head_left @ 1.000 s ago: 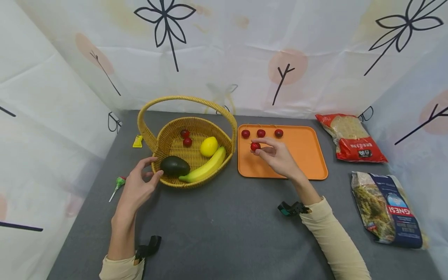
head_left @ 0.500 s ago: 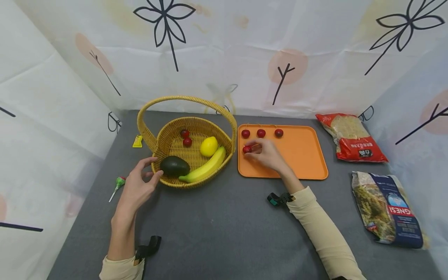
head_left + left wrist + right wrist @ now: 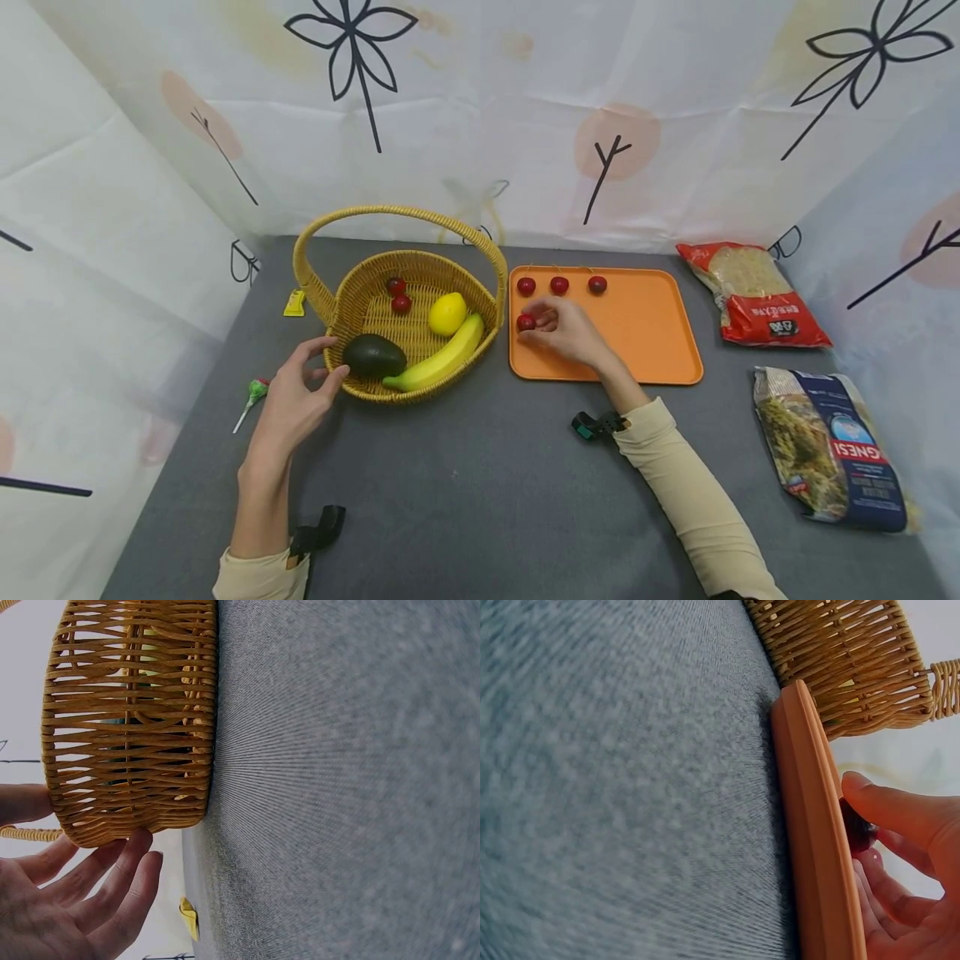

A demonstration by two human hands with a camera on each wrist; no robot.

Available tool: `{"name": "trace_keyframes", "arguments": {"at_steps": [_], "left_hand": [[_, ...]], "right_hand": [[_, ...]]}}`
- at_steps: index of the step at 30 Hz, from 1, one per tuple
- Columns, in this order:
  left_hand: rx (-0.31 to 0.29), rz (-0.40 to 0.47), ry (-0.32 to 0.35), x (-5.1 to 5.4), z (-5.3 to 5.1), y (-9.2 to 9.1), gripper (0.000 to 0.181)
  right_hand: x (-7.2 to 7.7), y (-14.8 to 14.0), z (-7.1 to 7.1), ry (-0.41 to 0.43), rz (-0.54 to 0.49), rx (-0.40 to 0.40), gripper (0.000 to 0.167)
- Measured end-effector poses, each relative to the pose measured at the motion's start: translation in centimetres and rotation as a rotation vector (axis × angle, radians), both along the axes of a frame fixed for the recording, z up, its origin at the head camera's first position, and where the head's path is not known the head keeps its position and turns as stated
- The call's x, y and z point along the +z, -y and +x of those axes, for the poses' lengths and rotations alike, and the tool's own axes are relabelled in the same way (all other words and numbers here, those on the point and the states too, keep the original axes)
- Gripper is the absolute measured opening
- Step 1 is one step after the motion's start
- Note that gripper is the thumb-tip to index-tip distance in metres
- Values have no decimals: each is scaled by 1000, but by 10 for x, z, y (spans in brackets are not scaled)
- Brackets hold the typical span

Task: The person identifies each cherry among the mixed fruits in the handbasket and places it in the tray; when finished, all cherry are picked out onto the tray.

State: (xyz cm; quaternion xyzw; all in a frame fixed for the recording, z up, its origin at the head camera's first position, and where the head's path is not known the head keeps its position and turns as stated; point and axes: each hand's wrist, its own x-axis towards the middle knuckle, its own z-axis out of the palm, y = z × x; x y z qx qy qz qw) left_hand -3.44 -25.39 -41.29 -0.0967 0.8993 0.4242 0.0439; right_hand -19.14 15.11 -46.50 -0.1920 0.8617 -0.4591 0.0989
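The right hand is reaching nine o'clock on the orange tray, its pinched cherry sitting further left than a second ago, at six o'clock from the leftmost cherry, apparently beginning a second row; the left hand is gripping the basket at eight o'clock.
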Motion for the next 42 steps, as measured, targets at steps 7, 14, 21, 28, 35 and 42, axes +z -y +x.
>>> {"name": "trace_keyframes", "arguments": {"at_steps": [7,14,21,28,35,42], "left_hand": [[-1,1,-11,0,0,0,61],[-5,8,-22,0,0,0,61],[5,7,-10,0,0,0,60],[6,14,0,0,0,0,61],[3,11,1,-1,0,0,61],[5,11,12,-1,0,1,62]], "right_hand": [[3,-4,3,20,-36,-29,44],[19,-10,12,-3,-147,-66,41],[44,-5,30,-19,-342,-9,34],[78,13,56,-76,-493,126,29],[93,43,66,-61,-477,242,30],[90,86,52,16,-415,293,30]]}}
